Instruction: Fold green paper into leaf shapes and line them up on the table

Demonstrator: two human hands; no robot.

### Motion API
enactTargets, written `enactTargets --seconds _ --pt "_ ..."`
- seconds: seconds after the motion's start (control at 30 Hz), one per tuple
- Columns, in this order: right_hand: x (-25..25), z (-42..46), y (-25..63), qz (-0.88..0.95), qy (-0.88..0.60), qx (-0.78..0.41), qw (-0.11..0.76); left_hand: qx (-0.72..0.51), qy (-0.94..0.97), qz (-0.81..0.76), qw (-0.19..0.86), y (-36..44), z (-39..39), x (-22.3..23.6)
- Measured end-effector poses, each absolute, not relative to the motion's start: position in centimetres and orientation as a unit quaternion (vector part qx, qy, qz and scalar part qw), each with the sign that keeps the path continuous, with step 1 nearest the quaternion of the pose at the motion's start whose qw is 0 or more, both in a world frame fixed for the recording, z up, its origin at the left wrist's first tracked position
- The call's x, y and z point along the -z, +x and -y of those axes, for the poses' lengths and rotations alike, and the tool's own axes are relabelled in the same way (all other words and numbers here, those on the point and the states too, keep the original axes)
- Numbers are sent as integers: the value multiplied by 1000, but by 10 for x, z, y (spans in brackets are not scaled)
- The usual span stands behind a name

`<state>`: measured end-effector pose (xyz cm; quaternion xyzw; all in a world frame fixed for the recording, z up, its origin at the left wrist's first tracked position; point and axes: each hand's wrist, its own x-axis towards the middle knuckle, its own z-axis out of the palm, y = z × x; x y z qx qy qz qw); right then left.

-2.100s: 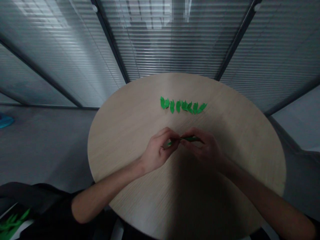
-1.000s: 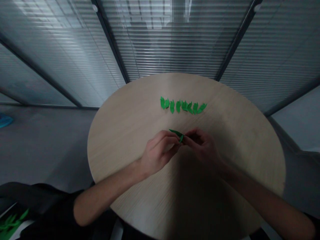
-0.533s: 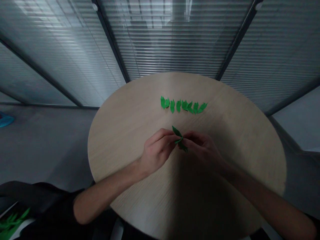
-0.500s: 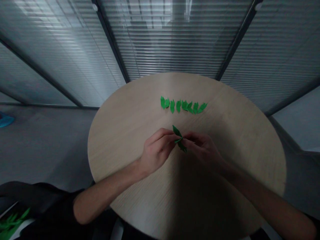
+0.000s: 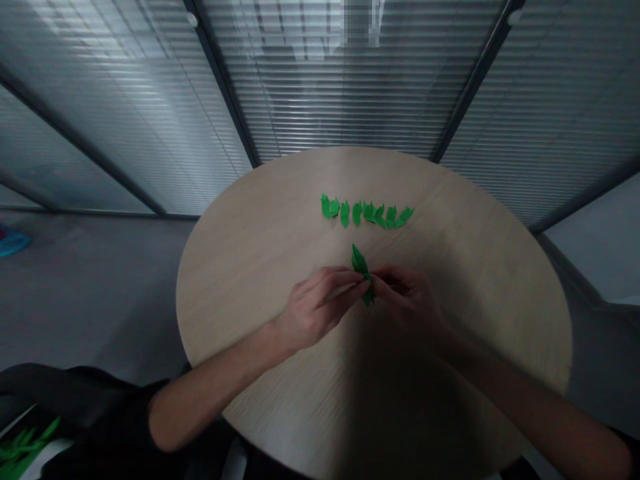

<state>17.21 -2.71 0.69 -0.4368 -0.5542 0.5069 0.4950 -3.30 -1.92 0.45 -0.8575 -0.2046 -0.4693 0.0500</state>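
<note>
Above the middle of the table, a green folded paper piece (image 5: 359, 260), leaf-like with a pointed tip, is pinched between both hands. My left hand (image 5: 320, 305) closes its thumb and fingertips on the piece from the left. From the right, my right hand (image 5: 407, 293) pinches its middle; shadow darkens that hand. The lower end of the piece pokes out beneath the fingertips. Beyond the hands, a row of similar small green paper pieces (image 5: 357, 213) lies on the table, some touching or overlapping.
The round wooden table (image 5: 240, 253) stands against glass panels with blinds (image 5: 340, 113). Down at the left, a chair (image 5: 75, 393) stands beside more green leafy pieces (image 5: 25, 443). A blue object (image 5: 13, 241) is on the floor at the far left.
The left fingers have shifted right and closer to the right hand. The held green piece has turned more upright, and the small flap seen on its left side is now covered.
</note>
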Motion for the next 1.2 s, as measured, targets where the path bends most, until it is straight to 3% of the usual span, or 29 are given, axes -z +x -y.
enactTargets --seconds 0.5,1.2 --pt "-13 23 175 503 -424 -577 484 419 -875 221 102 -29 17 -7" --pt "-14 20 179 499 -403 -603 475 422 -877 220 70 -32 18 -2"
